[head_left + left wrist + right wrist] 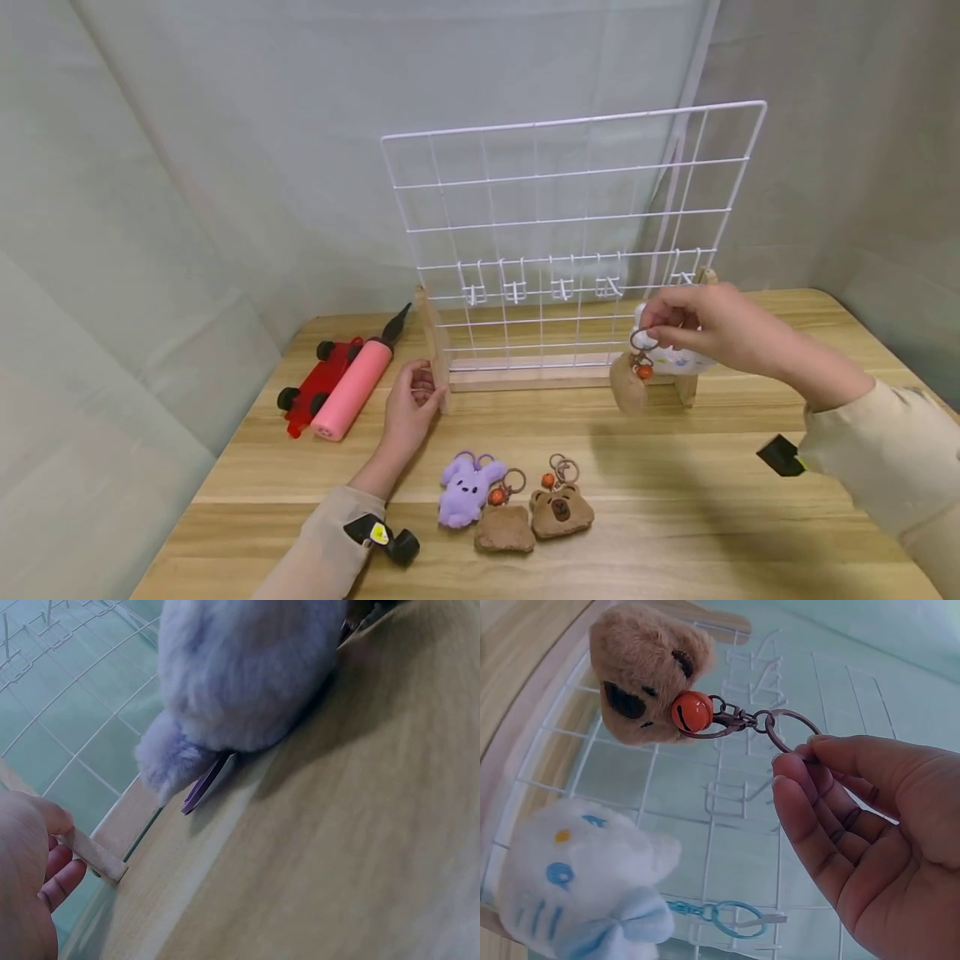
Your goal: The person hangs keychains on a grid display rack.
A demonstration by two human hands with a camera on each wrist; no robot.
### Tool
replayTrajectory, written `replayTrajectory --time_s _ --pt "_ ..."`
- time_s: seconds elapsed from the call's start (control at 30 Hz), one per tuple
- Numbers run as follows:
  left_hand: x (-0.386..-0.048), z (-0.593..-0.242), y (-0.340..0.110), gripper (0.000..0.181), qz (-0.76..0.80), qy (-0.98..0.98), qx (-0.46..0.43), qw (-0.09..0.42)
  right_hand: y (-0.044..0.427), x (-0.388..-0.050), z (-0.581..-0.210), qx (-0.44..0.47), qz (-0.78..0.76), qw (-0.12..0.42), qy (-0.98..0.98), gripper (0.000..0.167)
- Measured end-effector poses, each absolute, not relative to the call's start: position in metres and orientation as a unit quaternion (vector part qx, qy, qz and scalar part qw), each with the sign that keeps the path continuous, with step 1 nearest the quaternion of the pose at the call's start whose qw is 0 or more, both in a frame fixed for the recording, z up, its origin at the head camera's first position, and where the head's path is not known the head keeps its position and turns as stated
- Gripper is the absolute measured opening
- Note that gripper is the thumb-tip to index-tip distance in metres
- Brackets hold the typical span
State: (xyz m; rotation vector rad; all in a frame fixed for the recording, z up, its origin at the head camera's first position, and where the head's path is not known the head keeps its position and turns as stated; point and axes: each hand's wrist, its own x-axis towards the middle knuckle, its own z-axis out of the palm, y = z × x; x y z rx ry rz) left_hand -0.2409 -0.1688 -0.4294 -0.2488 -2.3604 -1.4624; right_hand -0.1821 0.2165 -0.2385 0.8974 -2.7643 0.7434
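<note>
My right hand (731,325) pinches the metal ring (791,731) of a brown plush keychain (628,385) between thumb and forefinger. The plush (649,671) has an orange bell (692,712) and dangles in front of the rack's right part. Beside it, a white plush keychain (581,881) with a blue bow hangs by a blue ring from a hook. Fingers and thumb of my left hand (408,404) grip the wooden left end piece (437,350) of the white wire grid rack (555,221). In the left wrist view, a purple plush (244,671) blocks part of the rack.
Several white hooks (514,290) line the grid's middle. On the table front lie a purple plush keychain (465,493), a face-down brown one (505,530) and a brown bear one (561,512). A pink pump (352,390) and a red toy car (311,392) lie left.
</note>
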Motion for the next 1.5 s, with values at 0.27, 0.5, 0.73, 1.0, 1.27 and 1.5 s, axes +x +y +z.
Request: replayTrajectory --time_s 0.27,0.5,0.73,1.0,1.27,1.5 --pt "-0.241 -0.429 -0.17 0.042 -0.522 -0.831 -0.085 0.172 0.214 -0.197 -0.227 0.285 0.237 0.073 -0.926 0.007" --pt "-0.24 -0.428 -0.168 0.042 -0.519 -0.832 -0.091 0.175 0.215 -0.206 -0.223 0.284 0.235 0.075 -0.927 0.007" --pt "-0.241 -0.429 -0.169 0.042 -0.522 -0.83 -0.092 0.176 0.215 -0.211 -0.22 0.268 0.243 0.068 -0.93 0.007" --pt "-0.241 -0.429 -0.169 0.041 -0.518 -0.831 -0.096 0.177 0.209 -0.217 -0.22 0.264 0.241 0.063 -0.932 0.007" --pt "-0.242 -0.431 -0.167 0.042 -0.521 -0.829 -0.097 0.18 0.206 -0.222 -0.221 0.264 0.233 0.066 -0.934 0.007" --pt "-0.242 -0.43 -0.166 0.042 -0.516 -0.832 -0.096 0.181 0.204 -0.226 -0.223 0.266 0.228 0.066 -0.934 0.007"
